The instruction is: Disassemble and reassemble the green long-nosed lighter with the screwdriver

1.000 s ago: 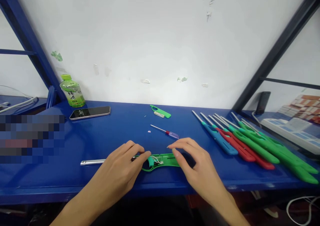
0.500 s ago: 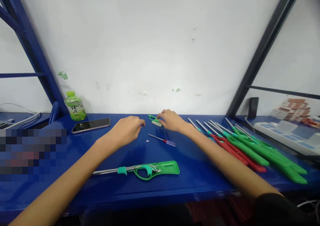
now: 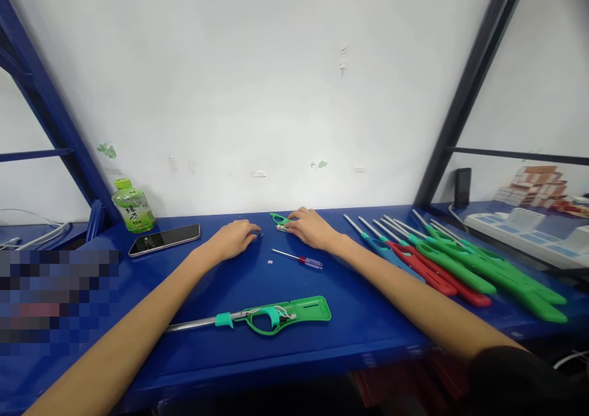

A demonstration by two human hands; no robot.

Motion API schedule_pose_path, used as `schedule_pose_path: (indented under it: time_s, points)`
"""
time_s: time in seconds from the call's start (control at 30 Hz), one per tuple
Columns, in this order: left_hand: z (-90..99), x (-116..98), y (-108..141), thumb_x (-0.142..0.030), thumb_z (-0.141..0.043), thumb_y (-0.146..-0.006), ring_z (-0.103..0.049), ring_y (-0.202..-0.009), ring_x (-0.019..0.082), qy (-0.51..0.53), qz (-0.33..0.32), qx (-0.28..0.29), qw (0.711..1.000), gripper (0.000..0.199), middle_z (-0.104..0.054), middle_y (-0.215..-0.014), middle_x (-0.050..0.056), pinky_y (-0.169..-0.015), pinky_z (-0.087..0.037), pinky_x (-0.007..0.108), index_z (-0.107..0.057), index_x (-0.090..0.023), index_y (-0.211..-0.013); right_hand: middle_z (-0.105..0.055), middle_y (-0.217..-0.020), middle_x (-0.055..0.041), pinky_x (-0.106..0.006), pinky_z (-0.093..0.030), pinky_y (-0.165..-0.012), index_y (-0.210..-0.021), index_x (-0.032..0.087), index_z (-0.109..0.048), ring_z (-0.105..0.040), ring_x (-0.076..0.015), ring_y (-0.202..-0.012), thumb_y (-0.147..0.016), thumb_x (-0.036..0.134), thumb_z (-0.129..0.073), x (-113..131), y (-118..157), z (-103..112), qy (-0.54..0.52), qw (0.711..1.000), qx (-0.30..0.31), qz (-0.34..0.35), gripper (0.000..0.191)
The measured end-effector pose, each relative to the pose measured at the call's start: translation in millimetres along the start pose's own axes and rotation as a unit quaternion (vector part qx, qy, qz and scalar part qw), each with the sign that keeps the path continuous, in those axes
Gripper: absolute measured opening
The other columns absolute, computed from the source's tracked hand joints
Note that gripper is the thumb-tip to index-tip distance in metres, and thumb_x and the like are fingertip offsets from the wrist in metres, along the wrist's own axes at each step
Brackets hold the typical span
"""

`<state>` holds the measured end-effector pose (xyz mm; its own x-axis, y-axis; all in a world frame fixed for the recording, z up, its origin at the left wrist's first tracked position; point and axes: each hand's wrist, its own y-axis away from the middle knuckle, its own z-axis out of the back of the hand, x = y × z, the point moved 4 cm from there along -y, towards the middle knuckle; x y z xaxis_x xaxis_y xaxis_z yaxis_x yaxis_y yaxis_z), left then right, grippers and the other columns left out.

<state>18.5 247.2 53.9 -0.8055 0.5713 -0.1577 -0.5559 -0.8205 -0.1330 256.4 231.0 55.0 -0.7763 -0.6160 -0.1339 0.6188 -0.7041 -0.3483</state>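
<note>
My left hand (image 3: 235, 238) is low over the bench, thumb and forefinger slightly apart, beside a tiny shiny piece (image 3: 262, 235). Further right, my right hand (image 3: 309, 227) has its fingers curled over a small green lighter casing part (image 3: 278, 218) with a silvery piece (image 3: 281, 228) against it. The fingers hide much of both. A screwdriver (image 3: 311, 262) with a clear purple-red handle lies between and in front of my hands. Near the front edge rests an opened green gas lighter (image 3: 313, 309), its wires and trigger exposed. A tiny pale bit (image 3: 270, 262) lies left of the screwdriver.
Several long-necked lighters, green, red (image 3: 426, 272) and blue, lie in a row at the right. On the left stand a phone (image 3: 164, 240) lying flat and a green-tea bottle (image 3: 133, 206). A white wall backs the blue bench; metal posts rise at both sides.
My left hand has lowered to the bench, its fingertips now beside the tiny shiny piece. My right hand has shifted slightly and stays at the green casing part. The camera view has tilted a little.
</note>
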Motion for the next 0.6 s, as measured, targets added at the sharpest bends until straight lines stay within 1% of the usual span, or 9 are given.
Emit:
schedule_pose_path:
  time_s: [0.07,0.17,0.27,0.37,0.5,0.6]
  points:
    - [2.5,-1,0,-0.040,-0.072,-0.107,-0.071,-0.117,0.027,0.018,-0.009,0.014,1.000,0.037,-0.069,-0.139,0.011,-0.099,-0.063,0.050,-0.067,-0.020,-0.137,-0.072,-0.137,-0.0103,-0.054,-0.058,-0.107,-0.129,0.019,-0.072,-0.069,-0.0285,-0.125,-0.106,0.035,-0.072,3,1,0,-0.006,1.000,-0.006,0.013,0.028]
    - [7.4,-7,4,-0.040,-0.072,-0.106,-0.073,-0.114,0.027,0.050,-0.021,0.053,0.997,0.036,-0.070,-0.135,0.011,-0.096,-0.064,0.049,-0.068,-0.019,-0.135,-0.074,-0.129,-0.0089,-0.053,-0.058,-0.107,-0.125,0.018,-0.073,-0.070,-0.0280,-0.123,-0.106,0.033,-0.071,6,3,0,-0.012,1.000,-0.013,0.020,0.024]
    - [9.6,-17,10,-0.041,-0.072,-0.107,-0.073,-0.110,0.026,0.082,-0.037,0.103,0.991,0.035,-0.071,-0.132,0.010,-0.094,-0.065,0.047,-0.069,-0.018,-0.134,-0.075,-0.126,-0.0084,-0.053,-0.058,-0.105,-0.123,0.018,-0.073,-0.071,-0.0273,-0.120,-0.106,0.034,-0.071,7,4,-1,-0.014,1.000,-0.018,0.022,0.024]
    - [7.1,-30,15,-0.041,-0.072,-0.106,-0.074,-0.107,0.025,0.109,-0.057,0.143,0.982,0.035,-0.072,-0.130,0.010,-0.092,-0.065,0.045,-0.069,-0.018,-0.132,-0.074,-0.126,-0.0085,-0.051,-0.060,-0.102,-0.124,0.018,-0.073,-0.072,-0.0262,-0.115,-0.106,0.037,-0.072,7,3,-3,-0.017,0.999,-0.018,0.025,0.026]
    - [1.1,-42,17,-0.041,-0.073,-0.106,-0.074,-0.107,0.025,0.129,-0.075,0.170,0.974,0.035,-0.073,-0.129,0.009,-0.091,-0.065,0.045,-0.069,-0.017,-0.131,-0.074,-0.123,-0.0079,-0.050,-0.060,-0.101,-0.123,0.018,-0.072,-0.073,-0.0254,-0.112,-0.106,0.038,-0.071,7,3,-4,-0.022,0.999,-0.012,0.033,0.027]
    - [-1.5,-46,18,-0.040,-0.073,-0.106,-0.074,-0.108,0.025,0.130,-0.070,0.175,0.973,0.034,-0.072,-0.130,0.010,-0.092,-0.065,0.046,-0.069,-0.018,-0.132,-0.075,-0.119,-0.0069,-0.049,-0.057,-0.102,-0.124,0.018,-0.073,-0.071,-0.0254,-0.111,-0.107,0.036,-0.070,8,3,-4,-0.026,0.999,-0.007,0.035,0.025]
